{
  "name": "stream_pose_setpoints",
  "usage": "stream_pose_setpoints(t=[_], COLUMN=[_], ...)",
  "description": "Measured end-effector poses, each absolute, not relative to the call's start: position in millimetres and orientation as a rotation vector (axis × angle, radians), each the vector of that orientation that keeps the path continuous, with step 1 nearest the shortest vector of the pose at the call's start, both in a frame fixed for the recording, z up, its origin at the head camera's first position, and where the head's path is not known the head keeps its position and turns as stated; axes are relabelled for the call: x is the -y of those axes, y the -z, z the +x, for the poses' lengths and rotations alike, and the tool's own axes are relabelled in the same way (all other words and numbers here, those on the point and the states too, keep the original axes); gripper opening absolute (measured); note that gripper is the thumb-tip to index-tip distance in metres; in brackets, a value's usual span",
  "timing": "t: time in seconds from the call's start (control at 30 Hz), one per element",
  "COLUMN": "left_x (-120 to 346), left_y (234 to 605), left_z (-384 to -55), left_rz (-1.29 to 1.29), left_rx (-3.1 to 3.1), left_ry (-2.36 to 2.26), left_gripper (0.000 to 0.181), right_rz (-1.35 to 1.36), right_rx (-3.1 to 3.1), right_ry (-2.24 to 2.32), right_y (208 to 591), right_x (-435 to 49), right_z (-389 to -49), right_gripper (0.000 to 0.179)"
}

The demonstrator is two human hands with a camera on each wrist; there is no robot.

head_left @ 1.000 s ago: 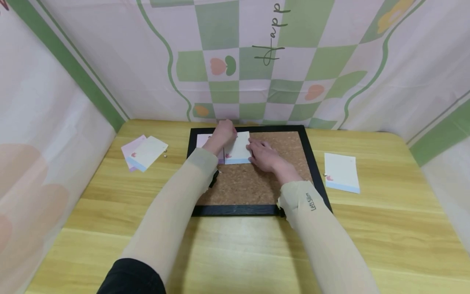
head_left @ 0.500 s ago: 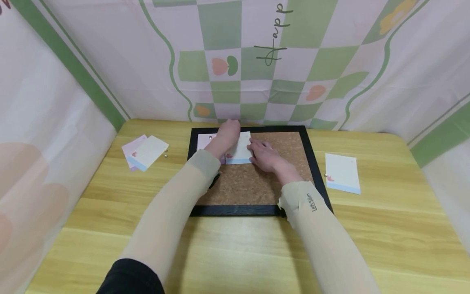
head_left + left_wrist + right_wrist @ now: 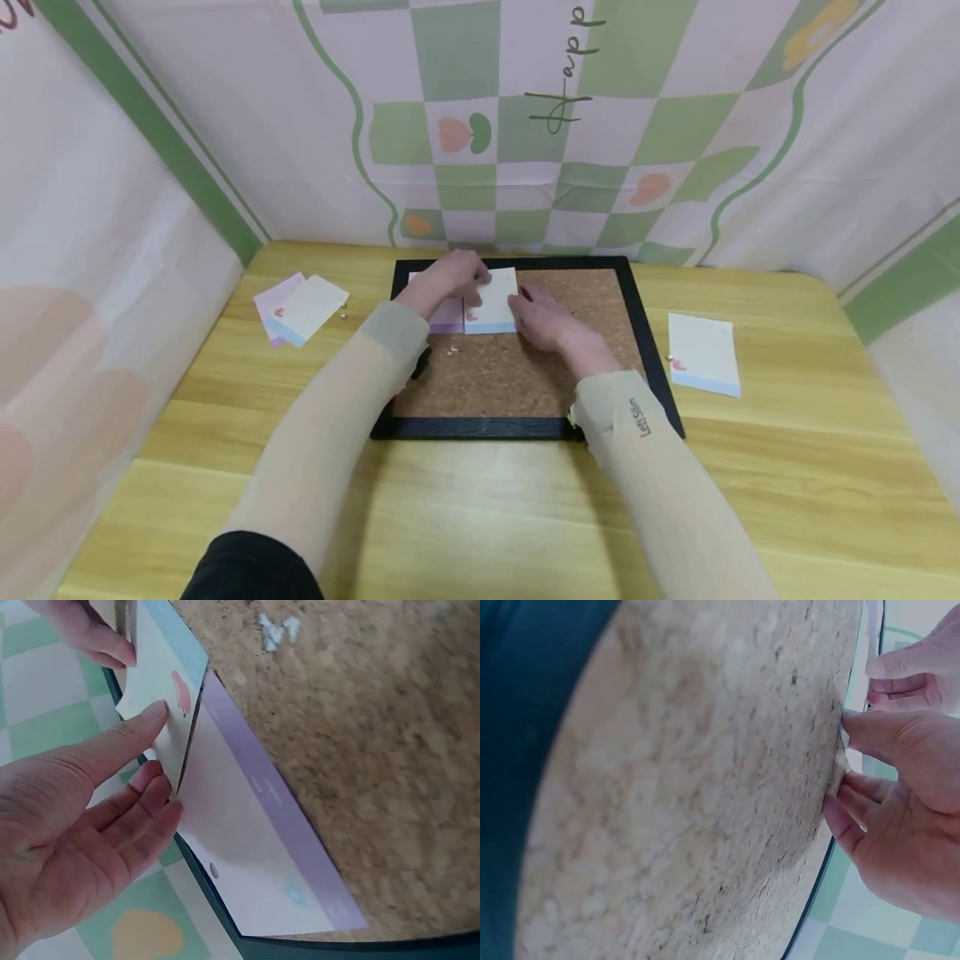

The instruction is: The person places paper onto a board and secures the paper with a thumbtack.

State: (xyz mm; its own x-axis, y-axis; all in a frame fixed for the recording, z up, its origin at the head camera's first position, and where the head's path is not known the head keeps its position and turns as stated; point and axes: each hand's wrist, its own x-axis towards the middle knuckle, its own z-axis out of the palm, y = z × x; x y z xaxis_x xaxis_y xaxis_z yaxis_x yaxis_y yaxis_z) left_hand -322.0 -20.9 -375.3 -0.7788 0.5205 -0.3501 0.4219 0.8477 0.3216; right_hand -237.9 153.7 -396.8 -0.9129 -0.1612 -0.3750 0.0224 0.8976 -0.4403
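Note:
A black-framed cork board (image 3: 495, 379) lies on the table. Near its far edge, a white card with a blue strip (image 3: 498, 310) sits beside a lilac card (image 3: 448, 318), edge to edge. A silver pin (image 3: 214, 870) shows on the lilac card in the left wrist view. My left hand (image 3: 450, 279) reaches over the lilac card; its thumb touches the white card's face, its other fingertips right at that card's far-left corner. My right hand (image 3: 547, 321) rests on the cork, its fingertips at the white card's right edge.
On the left of the table (image 3: 465, 517) lie a loose white card (image 3: 309, 307), a lilac one (image 3: 273, 298) partly under it, and small silver beads or pins (image 3: 343, 316). Another white card (image 3: 703, 354) lies right. White crumbs (image 3: 277, 631) dot the cork. A patterned curtain (image 3: 525, 192) stands behind.
My left hand, earlier bunched over the white card's far edge, has drawn back left with its fingers spreading, uncovering more of that card. My right hand stays at the card's right edge.

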Motion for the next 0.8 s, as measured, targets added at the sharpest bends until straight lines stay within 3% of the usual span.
stream_pose_setpoints(t=[0.07,0.23,0.4,0.7,0.8], left_x=[21.7,22.4,22.4,21.7,22.6], left_y=[377.0,382.5,387.0,389.7,390.6], left_z=[-321.5,-319.9,-315.5,-302.2,-298.9], left_rz=[0.704,0.735,0.708,0.787,0.787], left_rx=[-2.591,-2.634,-2.701,-2.865,-2.935], left_ry=[-0.291,-0.272,-0.3,-0.184,-0.106], left_gripper=[0.053,0.055,0.056,0.053,0.059], right_rz=[-0.043,-0.339,-0.507,-0.486,-0.47], right_rx=[-2.639,-2.711,-2.717,-2.679,-2.675], right_ry=[0.71,0.539,0.497,0.681,0.703], right_y=[396.1,394.1,391.5,379.2,375.0], right_x=[-153.8,-158.0,-167.8,-197.1,-209.1], right_z=[-236.2,-232.9,-230.6,-212.2,-202.6], right_gripper=[0.061,0.048,0.047,0.052,0.054])
